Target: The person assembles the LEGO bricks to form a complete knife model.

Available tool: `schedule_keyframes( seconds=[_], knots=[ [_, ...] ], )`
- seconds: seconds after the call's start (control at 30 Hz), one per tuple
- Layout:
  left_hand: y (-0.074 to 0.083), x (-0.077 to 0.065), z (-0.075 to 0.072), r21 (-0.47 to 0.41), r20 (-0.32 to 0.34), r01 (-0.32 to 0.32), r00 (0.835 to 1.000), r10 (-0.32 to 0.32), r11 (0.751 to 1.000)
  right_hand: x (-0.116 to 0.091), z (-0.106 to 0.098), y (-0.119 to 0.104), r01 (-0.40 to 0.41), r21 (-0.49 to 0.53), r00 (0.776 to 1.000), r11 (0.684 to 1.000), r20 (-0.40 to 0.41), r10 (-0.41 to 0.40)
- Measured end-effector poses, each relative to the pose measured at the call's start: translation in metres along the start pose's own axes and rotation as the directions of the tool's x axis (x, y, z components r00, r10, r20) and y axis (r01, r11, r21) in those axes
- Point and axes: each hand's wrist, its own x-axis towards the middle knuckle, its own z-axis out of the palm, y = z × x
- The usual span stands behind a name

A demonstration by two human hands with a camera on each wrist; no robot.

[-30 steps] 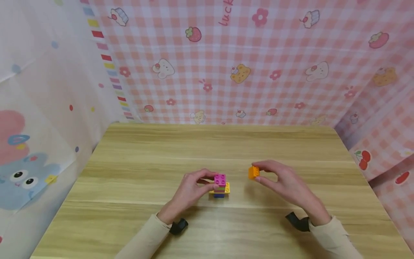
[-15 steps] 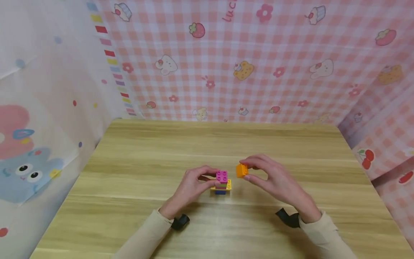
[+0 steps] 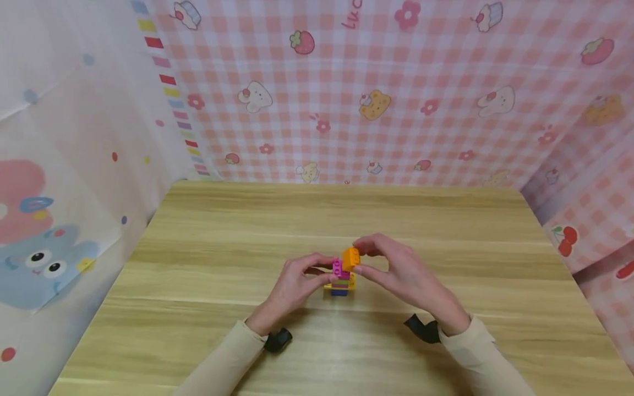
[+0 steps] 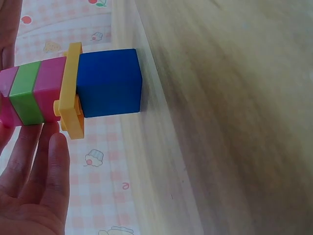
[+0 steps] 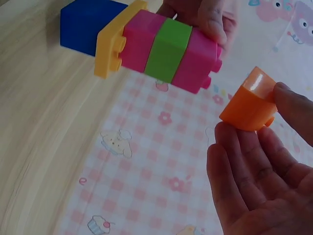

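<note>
A stack of toy building bricks stands upright on the table, a blue brick [image 4: 110,83] at its foot. Above that come a yellow plate [image 4: 71,81], a pink brick [image 5: 139,39], a green brick [image 5: 168,51] and a second pink brick [image 5: 195,61] with studs on top. My left hand [image 3: 297,281] grips the upper stack from the left, between thumb and fingers. My right hand [image 3: 403,278] pinches an orange brick [image 5: 248,103], tilted, just above and right of the top pink brick. A gap between these two shows in the right wrist view.
The wooden table [image 3: 238,220] stretches out around both hands. Behind it hangs a pink checked cloth [image 3: 277,126], with a pale printed cloth [image 3: 74,126] on the left. A black strap piece [image 3: 277,341] sits at the left wrist, another [image 3: 422,329] at the right.
My right hand has carried the orange brick leftward, from well right of the stack to over its top, and the brick has tilted. My left hand keeps its hold on the stack.
</note>
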Motion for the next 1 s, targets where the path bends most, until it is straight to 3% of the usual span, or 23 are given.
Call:
schedule_keyframes(
  seconds=[0.3,0.67,1.0],
  knots=[
    [0.002,0.002,-0.001,0.007,-0.001,-0.008,1.0,0.008,1.0,0.009,0.011,0.001,0.092,0.003,0.996,0.996,-0.006,-0.092],
    [0.003,0.001,-0.003,0.0,0.001,-0.022,1.0,0.022,1.0,0.012,0.024,0.004,0.125,-0.013,0.992,0.992,-0.024,-0.125],
    [0.004,0.003,-0.005,0.086,0.013,-0.043,0.999,0.042,0.995,0.015,0.027,0.008,0.218,-0.022,0.976,0.976,-0.005,-0.218]
  ],
)
